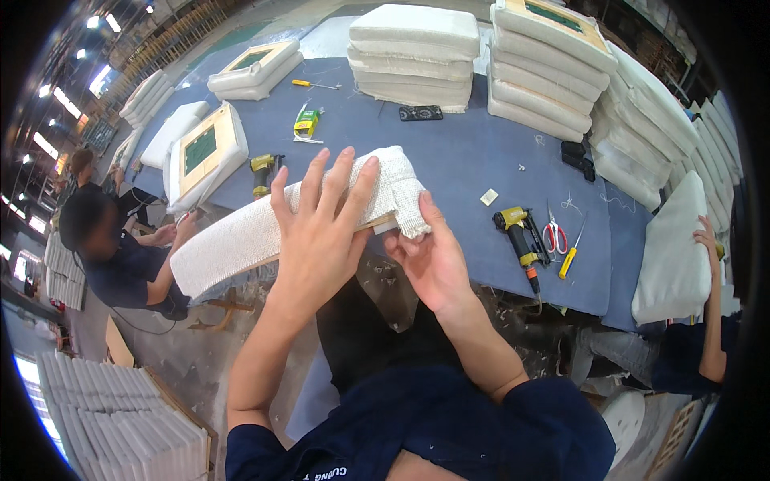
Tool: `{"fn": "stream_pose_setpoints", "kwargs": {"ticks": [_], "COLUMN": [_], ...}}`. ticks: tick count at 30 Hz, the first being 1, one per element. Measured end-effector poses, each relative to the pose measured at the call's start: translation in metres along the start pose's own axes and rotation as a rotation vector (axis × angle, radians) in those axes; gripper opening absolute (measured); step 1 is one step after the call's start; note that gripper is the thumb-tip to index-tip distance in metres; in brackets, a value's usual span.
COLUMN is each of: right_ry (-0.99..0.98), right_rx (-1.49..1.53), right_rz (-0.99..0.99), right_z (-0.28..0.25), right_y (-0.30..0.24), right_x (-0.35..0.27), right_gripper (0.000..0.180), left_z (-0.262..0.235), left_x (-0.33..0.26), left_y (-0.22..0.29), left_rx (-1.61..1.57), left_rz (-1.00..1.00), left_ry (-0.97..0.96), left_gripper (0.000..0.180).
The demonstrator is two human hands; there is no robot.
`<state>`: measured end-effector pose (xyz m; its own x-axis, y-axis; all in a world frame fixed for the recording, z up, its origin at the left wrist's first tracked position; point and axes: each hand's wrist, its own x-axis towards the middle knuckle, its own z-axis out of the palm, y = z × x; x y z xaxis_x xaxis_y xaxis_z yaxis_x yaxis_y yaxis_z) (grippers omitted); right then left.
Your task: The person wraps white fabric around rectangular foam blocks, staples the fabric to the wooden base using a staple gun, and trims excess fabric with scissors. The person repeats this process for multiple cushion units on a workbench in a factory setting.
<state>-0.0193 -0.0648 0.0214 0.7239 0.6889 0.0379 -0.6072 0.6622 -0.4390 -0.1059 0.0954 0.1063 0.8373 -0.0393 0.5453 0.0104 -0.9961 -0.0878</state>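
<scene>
I hold a long white fabric-covered cushion panel with a wooden board under it, tilted up in front of me over the edge of the blue table. My left hand lies flat across its middle, fingers spread over the fabric. My right hand grips the panel's right end from below, the thumb pressing the folded fabric corner against the wood.
A yellow staple gun, red-handled scissors and a yellow screwdriver lie to the right. Stacks of white cushions stand at the back. A second yellow gun lies left. Other people work at left and right.
</scene>
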Motion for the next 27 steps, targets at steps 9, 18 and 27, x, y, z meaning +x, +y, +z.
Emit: {"fn": "stream_pose_setpoints", "kwargs": {"ticks": [9, 18, 27], "right_ry": [0.062, 0.176, -0.06], "right_rx": [-0.286, 0.011, -0.198], "right_rz": [-0.311, -0.032, -0.288], "right_z": [-0.008, 0.02, 0.005], "right_y": [0.048, -0.012, 0.067], "right_x": [0.017, 0.04, 0.05], "right_gripper": [0.036, 0.048, 0.051], "left_z": [0.03, 0.029, 0.021], "left_x": [0.017, 0.032, 0.027], "left_y": [-0.019, -0.021, -0.075], "left_rx": [0.003, -0.172, -0.454], "left_rz": [0.076, 0.027, 0.077], "left_ry": [0.151, 0.205, 0.277], "left_gripper": [0.068, 0.027, 0.019]}}
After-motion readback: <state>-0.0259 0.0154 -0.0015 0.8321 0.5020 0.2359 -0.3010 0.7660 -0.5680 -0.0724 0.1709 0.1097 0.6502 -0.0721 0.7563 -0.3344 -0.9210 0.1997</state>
